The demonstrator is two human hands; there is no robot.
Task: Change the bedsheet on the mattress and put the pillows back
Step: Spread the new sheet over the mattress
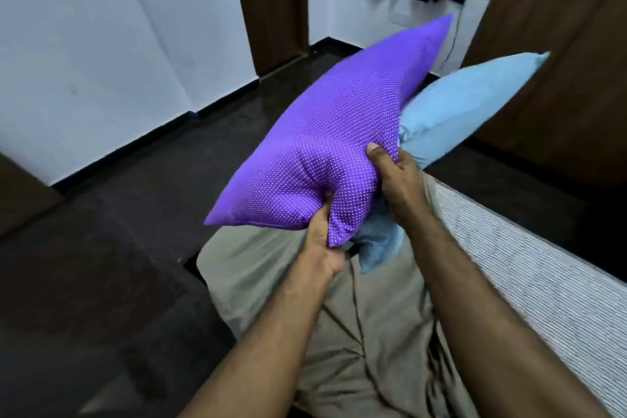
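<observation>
1. Centrally, a purple pillow (336,132) with small white dots is held in the air, tilted so that 1 corner points to the upper right of the frame and another to the lower left.
2. The left hand (320,244) grips the pillow's lower edge just below centre frame; its fingers (322,214) are pinching a fold of the purple fabric, the thumb pressed into the cloth.
3. The right hand (397,176) clamps the pillow's right-hand edge, thumb on the near face; the remaining fingers are hidden behind the pillow, so their spread cannot be told.
4. A light blue pillow (464,105) lies behind and touching the purple one, reaching to the right of the frame; a darker blue fold of it hangs below the right hand.
5. Lower centre: crumpled beige bedsheet (356,316).
6. Lower right: mattress (529,282) with fine grey-white stripes, just beside the beige sheet.
7. Left: dark floor (101,248) and white wall (84,44).
</observation>
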